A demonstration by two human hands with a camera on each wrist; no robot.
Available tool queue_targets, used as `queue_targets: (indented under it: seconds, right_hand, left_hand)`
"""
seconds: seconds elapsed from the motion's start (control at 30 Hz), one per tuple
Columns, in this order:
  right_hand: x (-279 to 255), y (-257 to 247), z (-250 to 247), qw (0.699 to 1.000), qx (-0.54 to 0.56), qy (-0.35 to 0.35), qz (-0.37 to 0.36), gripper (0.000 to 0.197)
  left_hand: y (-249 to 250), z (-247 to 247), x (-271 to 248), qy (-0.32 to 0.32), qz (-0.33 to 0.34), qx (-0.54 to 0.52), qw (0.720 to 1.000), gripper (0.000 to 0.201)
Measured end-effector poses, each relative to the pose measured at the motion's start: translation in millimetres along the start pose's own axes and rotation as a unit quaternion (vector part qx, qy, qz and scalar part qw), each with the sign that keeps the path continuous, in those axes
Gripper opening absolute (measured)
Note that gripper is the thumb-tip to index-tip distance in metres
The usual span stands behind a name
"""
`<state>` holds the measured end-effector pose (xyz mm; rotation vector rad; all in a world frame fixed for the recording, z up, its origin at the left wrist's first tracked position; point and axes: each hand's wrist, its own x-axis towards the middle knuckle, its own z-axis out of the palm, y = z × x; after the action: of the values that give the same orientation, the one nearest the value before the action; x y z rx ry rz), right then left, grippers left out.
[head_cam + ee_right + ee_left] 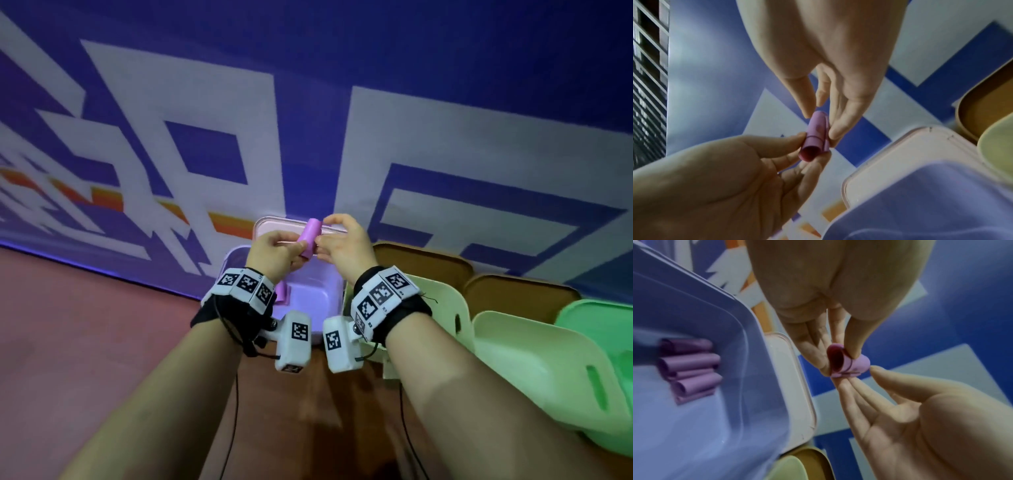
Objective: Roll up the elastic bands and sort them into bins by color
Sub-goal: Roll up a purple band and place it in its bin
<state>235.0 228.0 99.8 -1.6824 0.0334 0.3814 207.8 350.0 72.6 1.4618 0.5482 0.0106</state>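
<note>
Item: pink band roll (pixel 309 237), pinched between left hand (pixel 276 252) and right hand (pixel 345 245) fingers above purple bin (pixel 310 297). Advice: keep coil tight, then drop among matching rolls (pixel 689 369).

A blue wall (pixel 308 51) fills most of the head view, printed with big white block shapes and a stripe of orange (pixel 102 198) running low along its left part. Below it on the left lies a reddish-brown floor (pixel 85 342), with a thin bright line where floor and wall meet. In the right wrist view a dark slatted frame (pixel 649 81) stands at the far left edge, beside the blue wall.
</note>
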Motion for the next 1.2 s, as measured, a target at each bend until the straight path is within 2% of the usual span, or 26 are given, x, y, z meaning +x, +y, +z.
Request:
queue_targets:
  seconds: [0.1,0.3,0.43,0.47,0.57,0.63,0.8,0.93,1.1,1.2]
  right_hand:
    - [15.4,17.7,37.4,0.999,-0.027,-0.039,0.009,0.023]
    - [44.2,49.9,65.1,0.986,-0.124,-0.092,0.071,0.023]
    - [65.6,65.8,63.1,0.958,-0.225,-0.123,0.127,0.018]
    - [70.7,68.8,63.5,0.952,-0.238,-0.129,0.144,0.013]
    - [84.7,77.9,67.3,0.937,-0.257,-0.142,0.191,0.021]
    - [92.2,83.5,73.5,0.924,-0.271,-0.149,0.224,0.014]
    - [109.7,96.5,79.5,0.872,-0.365,-0.198,0.258,0.009]
    - [120.7,101.4,75.9,0.844,-0.399,-0.226,0.277,0.02]
    - [129.7,105.9,75.4,0.857,-0.356,-0.226,0.296,0.023]
    - [129.4,105.1,78.6,0.848,-0.367,-0.228,0.307,0.02]
  left_hand:
    - [-22.6,-32.0,18.2,0.033,-0.035,-0.017,0.999,0.009]
    - [-62.9,-57.1,40.7,0.013,-0.1,0.026,0.995,0.008]
    - [-81.4,-64.8,60.9,0.015,-0.112,0.084,0.99,0.018]
    - [-83.8,-66.9,66.4,0.026,-0.11,0.092,0.989,0.018]
    - [-88.5,-70.2,80.3,0.037,-0.109,0.107,0.988,0.017]
    - [-89.3,-69.5,86.0,0.038,-0.105,0.111,0.988,0.019]
    - [-95.3,-67.4,95.7,0.045,-0.104,0.099,0.989,0.019]
    - [-100.6,-63.4,98.7,0.038,-0.116,0.083,0.989,0.012]
    - [-104.1,-58.7,101.6,0.025,-0.133,0.067,0.989,0.019]
    - [-104.8,-59.7,101.1,0.022,-0.14,0.057,0.988,0.018]
